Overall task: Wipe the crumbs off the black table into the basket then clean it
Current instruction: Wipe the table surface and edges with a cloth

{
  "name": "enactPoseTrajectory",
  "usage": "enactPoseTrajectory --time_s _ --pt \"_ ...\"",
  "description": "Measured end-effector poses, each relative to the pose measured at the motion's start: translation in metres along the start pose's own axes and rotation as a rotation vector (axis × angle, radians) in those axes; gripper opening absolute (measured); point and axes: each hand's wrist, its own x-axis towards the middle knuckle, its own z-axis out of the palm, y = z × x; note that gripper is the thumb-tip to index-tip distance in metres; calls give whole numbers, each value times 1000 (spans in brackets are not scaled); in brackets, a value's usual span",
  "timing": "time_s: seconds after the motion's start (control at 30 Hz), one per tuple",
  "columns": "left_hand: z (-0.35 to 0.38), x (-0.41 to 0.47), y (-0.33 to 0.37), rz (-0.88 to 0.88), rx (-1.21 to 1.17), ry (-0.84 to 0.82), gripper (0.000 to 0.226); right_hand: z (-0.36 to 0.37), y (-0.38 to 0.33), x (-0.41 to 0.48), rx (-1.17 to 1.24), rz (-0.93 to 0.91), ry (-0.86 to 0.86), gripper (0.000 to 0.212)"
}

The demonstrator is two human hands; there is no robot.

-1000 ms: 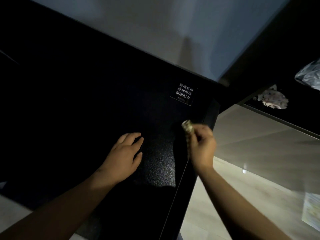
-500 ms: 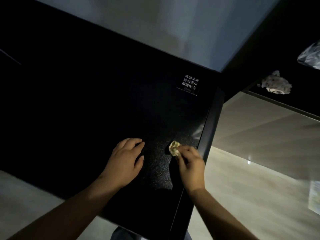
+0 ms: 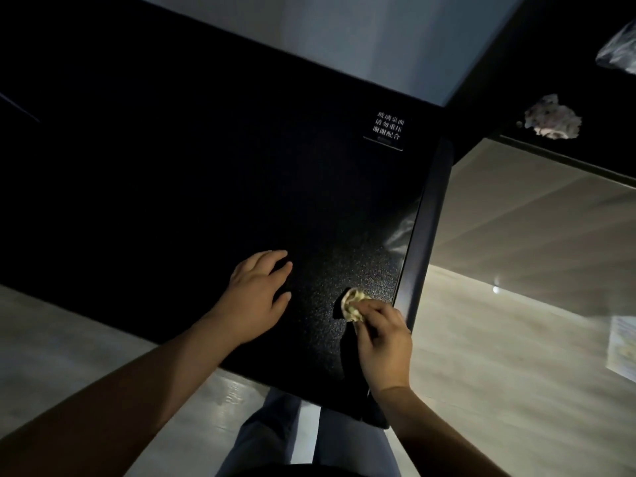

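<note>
The black table (image 3: 179, 160) fills the upper left of the dim view; its speckled top shows near my hands. My right hand (image 3: 382, 342) is shut on a small crumpled yellowish cloth (image 3: 352, 302) and presses it on the tabletop close to the right edge. My left hand (image 3: 256, 297) lies flat on the table, fingers apart, a short way left of the cloth. I see no crumbs in this light, and no basket is in view.
A white-lettered sticker (image 3: 389, 130) sits near the table's far right corner. A second dark surface at upper right carries a crumpled pale wad (image 3: 552, 120) and a clear plastic bag (image 3: 619, 49). Pale floor (image 3: 499, 339) lies to the right and below.
My right hand has brought the cloth from the table's right edge down onto the tabletop and nearer to me. My left hand has stayed flat in place. The view has shifted back.
</note>
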Motion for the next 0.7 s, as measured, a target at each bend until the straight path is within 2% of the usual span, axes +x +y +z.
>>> enactPoseTrajectory --time_s 0.1,0.23,0.33,0.53,0.7 --pt "0 0 -3 9 6 -9 55 -14 -6 5 155 60 -8 23" --pt "1 -2 -3 11 16 13 55 -24 3 7 -2 51 44 28" --pt "1 0 -4 -3 5 5 55 -8 4 -28 -59 53 53 33" --pt "8 -4 -8 33 1 22 56 7 1 -66 -3 57 93 37" --pt "9 -16 -10 115 -31 124 46 12 -2 -78 18 28 102 32"
